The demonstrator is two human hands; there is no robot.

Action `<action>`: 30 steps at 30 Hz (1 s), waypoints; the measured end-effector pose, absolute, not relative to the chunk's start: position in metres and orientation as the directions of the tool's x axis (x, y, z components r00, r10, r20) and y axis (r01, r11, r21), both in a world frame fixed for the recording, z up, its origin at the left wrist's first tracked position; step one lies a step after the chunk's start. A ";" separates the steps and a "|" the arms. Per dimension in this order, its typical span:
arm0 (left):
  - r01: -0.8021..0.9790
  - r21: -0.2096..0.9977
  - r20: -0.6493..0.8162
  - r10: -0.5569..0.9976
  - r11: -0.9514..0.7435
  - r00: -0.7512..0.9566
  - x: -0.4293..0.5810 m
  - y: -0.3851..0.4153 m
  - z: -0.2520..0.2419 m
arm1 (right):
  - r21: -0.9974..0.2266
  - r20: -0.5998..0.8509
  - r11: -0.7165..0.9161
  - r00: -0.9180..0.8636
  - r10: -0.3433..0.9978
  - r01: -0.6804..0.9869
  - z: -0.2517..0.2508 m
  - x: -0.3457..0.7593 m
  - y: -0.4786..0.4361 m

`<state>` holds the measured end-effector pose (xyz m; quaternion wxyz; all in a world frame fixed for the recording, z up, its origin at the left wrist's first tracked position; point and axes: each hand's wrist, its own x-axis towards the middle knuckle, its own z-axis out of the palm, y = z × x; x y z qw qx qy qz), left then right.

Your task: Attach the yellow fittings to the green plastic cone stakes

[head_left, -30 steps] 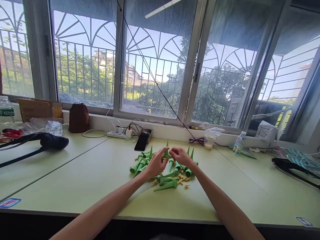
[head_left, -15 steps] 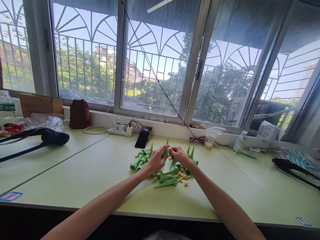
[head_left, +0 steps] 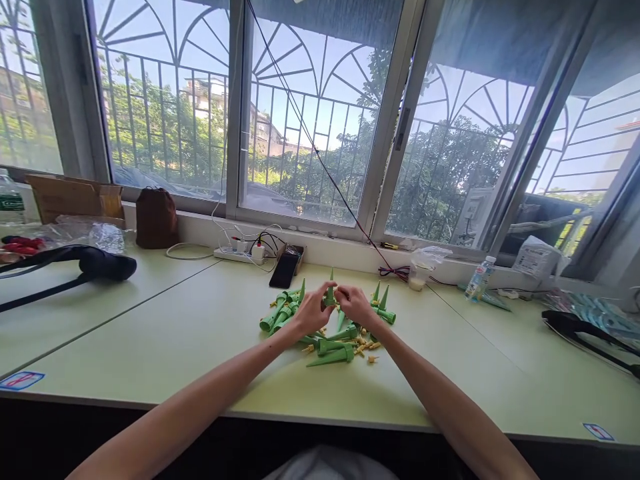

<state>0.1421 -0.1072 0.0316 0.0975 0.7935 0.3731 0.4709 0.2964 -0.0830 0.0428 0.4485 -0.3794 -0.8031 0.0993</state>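
My left hand (head_left: 313,310) is closed around a green plastic spike (head_left: 331,293), its pointed tip upward, above the middle of the pile. Close against it, my right hand (head_left: 354,304) is closed in a pinch at the spike's side; whatever its fingers hold is hidden. Beneath and around both hands lie several more green spikes (head_left: 334,357), some on their sides. A few others, such as the green cone (head_left: 384,297) behind my right wrist, stand point up. Small yellow pieces (head_left: 373,359) are scattered among them.
The pale green table (head_left: 165,347) runs to a windowsill. Toward the back are a black phone (head_left: 285,269), a power strip (head_left: 233,255), a brown pouch (head_left: 157,219) and a plastic bottle (head_left: 481,279). Black headband-like objects rest at the left (head_left: 107,263) and right (head_left: 580,333).
The whole view has tilted slightly downward, so things sit a little higher in the picture. My hands stay together at the green spike, with only slight finger movement.
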 end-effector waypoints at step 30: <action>0.619 0.406 0.705 0.661 -0.672 0.256 0.130 -0.100 0.037 | -0.440 0.625 0.659 -0.319 0.712 0.609 0.046 0.316 -0.084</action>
